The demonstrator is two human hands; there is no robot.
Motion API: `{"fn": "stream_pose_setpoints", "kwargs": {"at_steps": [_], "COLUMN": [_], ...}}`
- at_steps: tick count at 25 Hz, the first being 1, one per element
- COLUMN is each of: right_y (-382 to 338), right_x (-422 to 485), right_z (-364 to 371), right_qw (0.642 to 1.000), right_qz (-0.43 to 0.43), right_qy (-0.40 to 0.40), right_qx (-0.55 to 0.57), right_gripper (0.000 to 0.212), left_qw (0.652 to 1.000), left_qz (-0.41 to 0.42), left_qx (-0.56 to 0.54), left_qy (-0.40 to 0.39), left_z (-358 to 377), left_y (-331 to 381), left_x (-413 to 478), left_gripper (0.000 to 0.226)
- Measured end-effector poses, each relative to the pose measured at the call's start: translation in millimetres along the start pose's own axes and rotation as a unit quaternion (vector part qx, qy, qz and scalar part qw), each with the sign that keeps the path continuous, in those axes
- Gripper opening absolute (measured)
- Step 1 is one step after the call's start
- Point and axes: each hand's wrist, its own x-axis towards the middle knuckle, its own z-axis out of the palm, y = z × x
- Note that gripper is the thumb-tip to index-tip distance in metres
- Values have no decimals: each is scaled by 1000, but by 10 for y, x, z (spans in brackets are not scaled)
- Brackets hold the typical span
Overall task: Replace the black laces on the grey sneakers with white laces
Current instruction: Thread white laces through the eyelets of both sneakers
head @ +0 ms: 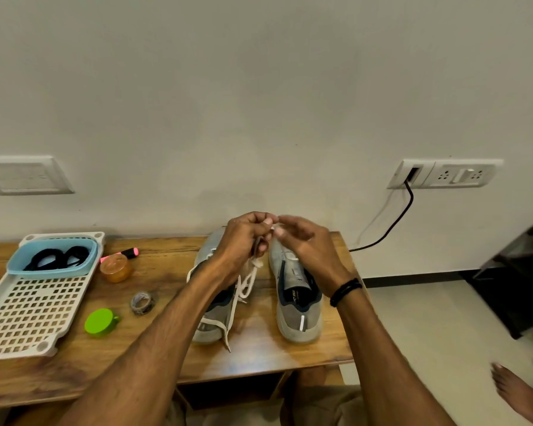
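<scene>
While both hands hang raised over the shoes at the centre of the frame, the left hand has its fingers curled round a white lace, pinching it near the tip. The lace is flat and off-white, and it drops from that fist in a knotted bunch of loops between the two shoes. The right hand, with a black band on its wrist, meets the left at the fingertips. Its fingers lie fairly straight, but blur hides whether they actually pinch the lace, so I cannot tell.

Below them, one grey sneaker sits left of centre, partly under the left forearm, its toe towards the wall. A second lace, also white, runs along its opening and trails off past the heel onto the wooden table. Just beside it, right of centre, the other sneaker stands parallel, grey with a dark collar and a pale sole.

At the left of the frame the black laces lie coiled in a blue tub on a white slotted tray. Near the tray are an orange jar, a pink marker, a green lid and a small roll
</scene>
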Motion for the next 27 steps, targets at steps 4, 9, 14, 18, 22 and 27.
{"fn": "stream_pose_setpoints", "kwargs": {"at_steps": [4,9,14,18,22,27], "right_y": [57,136,-10,66,169,65], "right_x": [70,89,-20,115,110,32], "right_z": [50,-224,53,-34,-264,97], "right_qw": [985,926,998,973,937,999], "right_qz": [4,95,14,42,95,3], "right_qy": [146,320,-49,208,274,-12], "right_qx": [-90,-178,-47,-88,-193,-30], "right_gripper": [17,29,21,19,34,26], "left_qw": [999,983,989,978,984,989], "left_qz": [-14,-40,1,0,5,-16], "left_qx": [31,169,151,176,112,149], "left_qy": [37,65,-6,107,138,-1], "left_z": [-58,-175,-96,-165,-251,-80], "left_y": [47,-12,-15,29,73,18], "left_x": [17,-8,-39,-9,-2,-66], "left_gripper": [17,25,36,40,36,34]}}
